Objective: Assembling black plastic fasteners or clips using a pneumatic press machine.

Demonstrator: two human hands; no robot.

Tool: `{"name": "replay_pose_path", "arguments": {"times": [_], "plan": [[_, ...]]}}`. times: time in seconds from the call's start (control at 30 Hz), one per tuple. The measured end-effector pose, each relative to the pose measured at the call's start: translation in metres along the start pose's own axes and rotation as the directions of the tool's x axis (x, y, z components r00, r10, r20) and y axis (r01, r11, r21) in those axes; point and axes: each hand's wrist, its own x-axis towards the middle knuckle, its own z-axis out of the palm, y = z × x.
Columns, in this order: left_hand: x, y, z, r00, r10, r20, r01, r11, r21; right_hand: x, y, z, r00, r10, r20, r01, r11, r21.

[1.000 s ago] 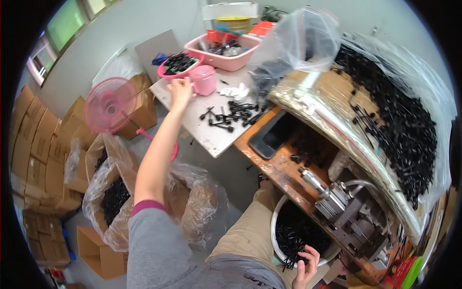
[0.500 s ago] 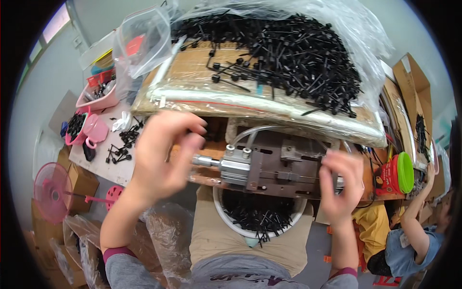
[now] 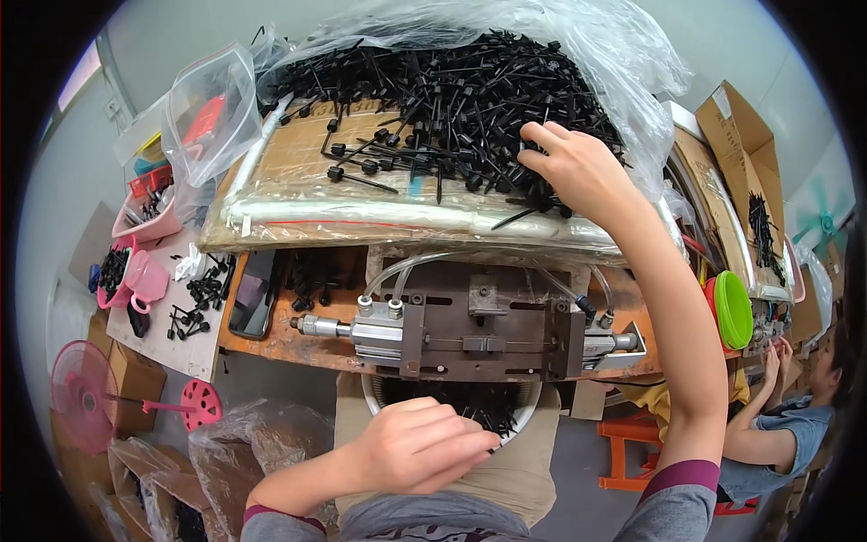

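Note:
My right hand [image 3: 578, 172] reaches to the right part of a large heap of black plastic pieces with round heads and thin stems [image 3: 488, 99]. Its thumb and forefinger are apart and curved, with a gap between them. My left hand [image 3: 429, 443] hangs over a white basket [image 3: 533, 411] of similar black pieces [image 3: 488, 402] on my lap. Its fingers are curled together, hiding whatever may be inside. Between the hands and the heap stands a dark metal fixture [image 3: 483, 330], with silver cylinders [image 3: 377, 341] at its sides and clear tubes. Neither hand touches it.
The heap lies on a plastic-wrapped cardboard tray [image 3: 361, 217] on the wooden bench. A phone [image 3: 254, 294] and loose pieces lie left of the fixture. At left are a pink mug [image 3: 147, 275] and a pink fan [image 3: 86, 384]; at right, a green-rimmed bucket [image 3: 733, 310] and another person [image 3: 781, 443].
My right hand has moved up from the fixture's right end to the heap. My left hand has dropped from the fixture's left end to the basket. The view has shifted slightly.

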Motion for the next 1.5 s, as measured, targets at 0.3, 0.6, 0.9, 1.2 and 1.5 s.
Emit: {"name": "replay_pose_path", "arguments": {"times": [0.3,0.6,0.9,1.2,1.5], "plan": [[-0.026,-0.001,0.012,0.945,-0.161,-0.285,0.167,0.986,-0.003,0.023,0.002,-0.001,0.968,-0.011,0.25,0.02,0.999,-0.033],[-0.034,-0.003,0.019,0.921,-0.141,-0.363,0.186,0.978,0.093,0.014,0.012,-0.006,0.976,0.216,0.009,-0.193,0.853,0.485],[-0.024,0.0,0.017,0.93,-0.144,-0.337,0.173,0.983,0.057,0.013,0.016,-0.031,0.604,0.745,0.285,-0.442,0.016,0.897],[0.008,-0.001,0.009,0.918,-0.171,-0.357,0.207,0.976,0.067,-0.003,0.001,-0.03,0.597,0.738,0.313,-0.084,-0.331,0.94],[0.056,-0.034,0.016,0.769,-0.359,-0.529,0.315,0.933,-0.176,-0.014,-0.037,-0.039,0.616,0.722,0.314,0.124,-0.483,0.867]]}}
